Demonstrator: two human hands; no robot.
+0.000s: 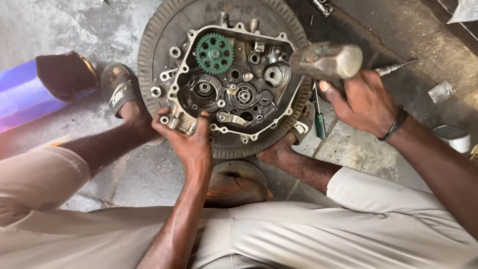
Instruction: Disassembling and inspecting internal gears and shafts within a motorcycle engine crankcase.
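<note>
two hands on the job: left hand [186, 137] fingers clamped on engine case [231, 82] rim at 7 o'clock. right hand [361, 102] fist closed on hammer [326, 60] at 3 o'clock. case sits in round disc [159, 45], green gear [214, 53] inside at 11 o'clock.

One engine casing [234, 89] sits on one big toothed disc [159, 40], and there's one green gear [214, 53] in it. One hammer [326, 61] is up, and one green-handled screwdriver [320, 122] lies on the floor. Two hands are in play: left hand [186, 142], right hand [366, 102]. Two sandals [121, 92] are in sight. One blue cylinder [25, 94] lies at the side.
</note>
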